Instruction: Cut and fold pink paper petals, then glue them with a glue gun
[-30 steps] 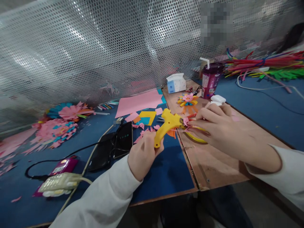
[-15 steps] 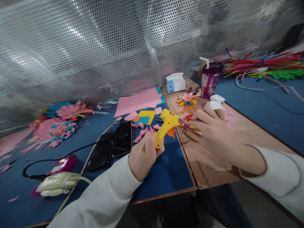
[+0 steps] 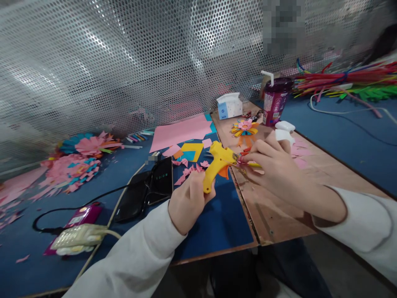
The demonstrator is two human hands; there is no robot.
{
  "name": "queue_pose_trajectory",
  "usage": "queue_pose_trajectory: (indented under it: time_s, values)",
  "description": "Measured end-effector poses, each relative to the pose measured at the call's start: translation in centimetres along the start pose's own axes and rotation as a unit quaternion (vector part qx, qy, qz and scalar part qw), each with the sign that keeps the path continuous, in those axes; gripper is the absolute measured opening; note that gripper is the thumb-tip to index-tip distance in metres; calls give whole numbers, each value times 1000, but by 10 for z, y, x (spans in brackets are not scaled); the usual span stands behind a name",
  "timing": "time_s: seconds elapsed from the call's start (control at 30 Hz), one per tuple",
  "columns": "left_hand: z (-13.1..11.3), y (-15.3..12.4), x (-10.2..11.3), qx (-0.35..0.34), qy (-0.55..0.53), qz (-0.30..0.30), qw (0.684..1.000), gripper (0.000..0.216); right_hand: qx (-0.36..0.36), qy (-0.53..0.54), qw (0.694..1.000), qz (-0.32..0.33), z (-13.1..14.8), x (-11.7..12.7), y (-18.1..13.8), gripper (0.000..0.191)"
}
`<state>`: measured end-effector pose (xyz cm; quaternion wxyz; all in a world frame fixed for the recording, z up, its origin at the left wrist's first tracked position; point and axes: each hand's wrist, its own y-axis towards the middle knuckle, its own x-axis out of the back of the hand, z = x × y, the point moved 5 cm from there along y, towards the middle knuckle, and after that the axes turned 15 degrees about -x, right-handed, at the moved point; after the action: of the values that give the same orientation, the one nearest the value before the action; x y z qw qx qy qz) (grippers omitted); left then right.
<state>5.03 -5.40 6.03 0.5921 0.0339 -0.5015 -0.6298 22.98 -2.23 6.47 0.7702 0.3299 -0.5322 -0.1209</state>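
Far left on the blue surface [image 3: 217,223]: two heaps of pink and teal cut-paper flowers [image 3: 79,159], loose pink scraps around them. Nearer the front edge: one cream power strip [image 3: 77,238] with a cable, lying on one magenta flat packet [image 3: 81,215]. One black phone [image 3: 161,180] with a lit screen lies flat next to one black pouch [image 3: 133,198].

Left hand [image 3: 186,203]: closed in a fist around the handle of one yellow plastic hot-glue gun [image 3: 218,163], index finger up along the grip. Gun is off the surface, tilted, nozzle pointing right.

Behind it: one large pink paper sheet [image 3: 181,132], plus a few yellow, teal and orange paper cutouts [image 3: 190,152].

Right hand [image 3: 273,169]: fingers curled, pinching a small pink and red paper piece [image 3: 245,159] right at the gun nozzle, touching it. Piece is mostly hidden by the fingers; shape can't be told. Both are held above the left edge of one brown wooden board [image 3: 279,211].

On the board further back: one finished yellow-orange paper flower with pink centre [image 3: 245,128], one white and blue tissue box [image 3: 229,105], one purple drink cup with white straw [image 3: 274,101], one white small case [image 3: 284,126]. Far right: one bundle of red, green and yellow sticks [image 3: 350,80], one white cable [image 3: 347,111].
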Motion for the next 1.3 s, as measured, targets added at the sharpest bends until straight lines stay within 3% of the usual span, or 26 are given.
queue_pose_trajectory:
  time_s: [0.7, 0.9, 1.1, 1.3]
  values:
    - [1, 2, 1, 11, 14, 3, 1000, 24, -5, 24, 999, -29, -3, -4, 1, 9]
    - [2, 0, 1, 15, 35, 7, 999, 21, -5, 41, 997, -59, -5, 3, 5, 14]
    - [8, -1, 3, 26, 30, -8, 999, 21, -70, 52, 993, -74, -22, 19, 14, 23]
    - [14, -2, 1, 78, 24, 1, 997, 19, -67, 43, 994, -79, -20, 26, 6, 23]
